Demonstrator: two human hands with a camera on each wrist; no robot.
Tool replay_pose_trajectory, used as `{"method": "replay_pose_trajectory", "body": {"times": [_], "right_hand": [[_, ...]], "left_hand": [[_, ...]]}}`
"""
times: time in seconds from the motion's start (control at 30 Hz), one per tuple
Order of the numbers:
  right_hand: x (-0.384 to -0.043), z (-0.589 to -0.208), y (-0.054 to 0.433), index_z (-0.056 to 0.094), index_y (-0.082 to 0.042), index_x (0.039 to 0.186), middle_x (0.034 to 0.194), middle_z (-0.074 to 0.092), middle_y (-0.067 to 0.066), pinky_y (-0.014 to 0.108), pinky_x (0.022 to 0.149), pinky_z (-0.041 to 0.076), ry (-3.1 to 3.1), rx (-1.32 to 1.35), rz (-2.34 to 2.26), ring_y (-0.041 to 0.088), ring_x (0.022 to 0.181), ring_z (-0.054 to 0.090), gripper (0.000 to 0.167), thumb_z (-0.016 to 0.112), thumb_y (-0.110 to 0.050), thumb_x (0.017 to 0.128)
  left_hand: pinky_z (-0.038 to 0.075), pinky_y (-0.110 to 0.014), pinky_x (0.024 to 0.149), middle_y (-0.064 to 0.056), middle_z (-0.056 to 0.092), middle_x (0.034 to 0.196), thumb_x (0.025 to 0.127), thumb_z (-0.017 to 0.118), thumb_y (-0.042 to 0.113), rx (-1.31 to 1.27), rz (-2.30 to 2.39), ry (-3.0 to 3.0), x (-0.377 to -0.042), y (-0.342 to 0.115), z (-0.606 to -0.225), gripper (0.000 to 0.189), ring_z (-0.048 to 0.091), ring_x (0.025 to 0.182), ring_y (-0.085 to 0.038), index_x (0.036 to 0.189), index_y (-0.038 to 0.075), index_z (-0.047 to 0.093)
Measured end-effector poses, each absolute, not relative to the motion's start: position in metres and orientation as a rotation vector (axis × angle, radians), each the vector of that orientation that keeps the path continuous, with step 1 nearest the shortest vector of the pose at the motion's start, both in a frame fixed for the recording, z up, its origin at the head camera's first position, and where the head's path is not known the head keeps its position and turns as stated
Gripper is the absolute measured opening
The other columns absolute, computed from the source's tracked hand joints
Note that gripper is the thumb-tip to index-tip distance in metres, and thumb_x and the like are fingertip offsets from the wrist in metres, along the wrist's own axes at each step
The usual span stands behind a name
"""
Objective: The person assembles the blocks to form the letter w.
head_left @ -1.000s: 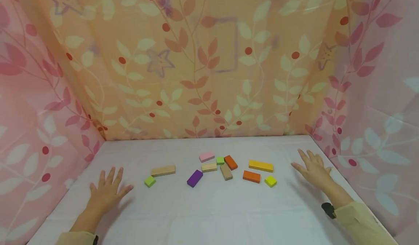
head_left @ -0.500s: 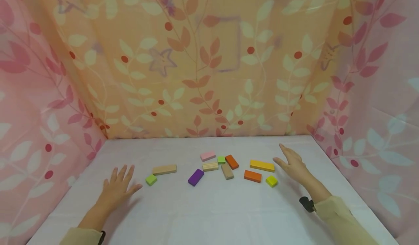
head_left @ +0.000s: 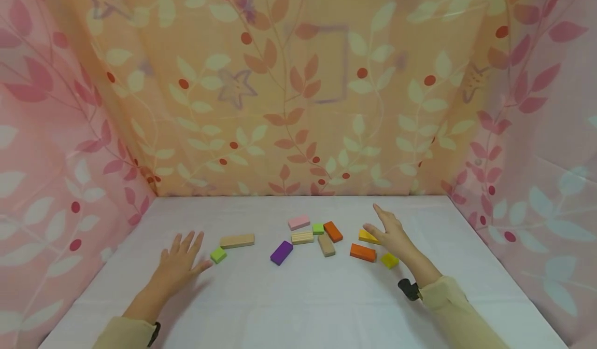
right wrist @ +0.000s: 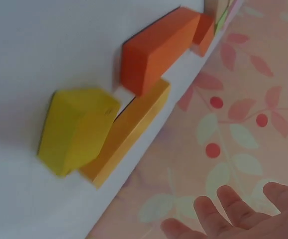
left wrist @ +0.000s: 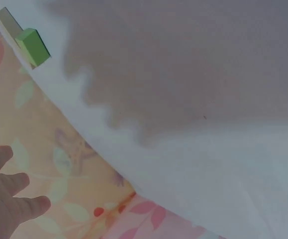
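Note:
My left hand [head_left: 176, 267] hovers over the white table with its fingers spread, holding nothing. Just beyond its fingertips lie a light green block [head_left: 218, 255] and a long plain wooden block [head_left: 237, 241]. My right hand [head_left: 394, 237], also spread and holding nothing, is over the right end of the row. In the head view it covers part of the long yellow-orange block [head_left: 368, 236]. Beside that hand lie an orange block [head_left: 363, 252] and a small yellow block [head_left: 389, 260]; the right wrist view shows the yellow block [right wrist: 79, 132] large and close.
Between the hands lie a purple block [head_left: 282, 253], a ridged wooden block [head_left: 302, 237], a pink block [head_left: 299, 222], a small green block [head_left: 318, 228], another orange block [head_left: 333, 232] and a short wooden block [head_left: 326, 246]. Patterned curtains [head_left: 289, 89] enclose the table's back and sides.
My right hand has moved left from the table's right side to over the yellow-orange block. My left hand has shifted slightly right, towards the light green block. The blocks have stayed in place.

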State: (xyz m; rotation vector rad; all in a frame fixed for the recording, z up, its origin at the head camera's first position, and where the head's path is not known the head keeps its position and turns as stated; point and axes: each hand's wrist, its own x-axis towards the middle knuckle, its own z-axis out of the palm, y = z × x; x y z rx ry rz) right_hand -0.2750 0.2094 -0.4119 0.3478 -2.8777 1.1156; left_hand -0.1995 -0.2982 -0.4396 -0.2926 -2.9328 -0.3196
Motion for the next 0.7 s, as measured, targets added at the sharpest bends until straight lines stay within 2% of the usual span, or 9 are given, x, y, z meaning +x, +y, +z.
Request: {"method": "replay_pose_trajectory", "body": {"times": [0.23,0.4,0.7], "right_hand": [[-0.274,-0.412,0.183,0.019,-0.002,0.154,0.146,0.027,0.032,0.064,0.103,0.029,-2.842,0.311,1.309,0.049,0.132,0.031,0.080,0.060,-0.039,0.096],[-0.275,-0.417,0.163,0.024,-0.003,0.153,0.142,0.036,0.032,0.060,0.100,0.036,-2.794,0.342,1.401,0.048,0.127,0.039,0.077,0.065,-0.032,0.094],[-0.274,-0.423,0.123,0.035,-0.008,0.150,0.136,0.045,0.027,0.054,0.093,0.045,-2.745,0.279,1.606,0.043,0.120,0.049,0.076,0.073,-0.029,0.088]], "left_hand": [[0.027,-0.075,0.092,-0.033,0.037,0.143,0.091,0.065,0.040,-0.338,-0.290,-2.899,-0.202,-0.287,-0.442,0.076,0.026,0.131,-0.057,0.144,-0.007,0.037],[0.029,-0.075,0.091,-0.034,0.038,0.142,0.089,0.069,0.034,-0.346,-0.298,-2.894,-0.205,-0.277,-0.443,0.076,0.029,0.130,-0.058,0.143,-0.009,0.037],[0.031,-0.073,0.091,-0.033,0.039,0.142,0.089,0.070,0.030,-0.350,-0.289,-2.901,-0.214,-0.267,-0.446,0.074,0.031,0.129,-0.057,0.143,-0.008,0.037]]}}
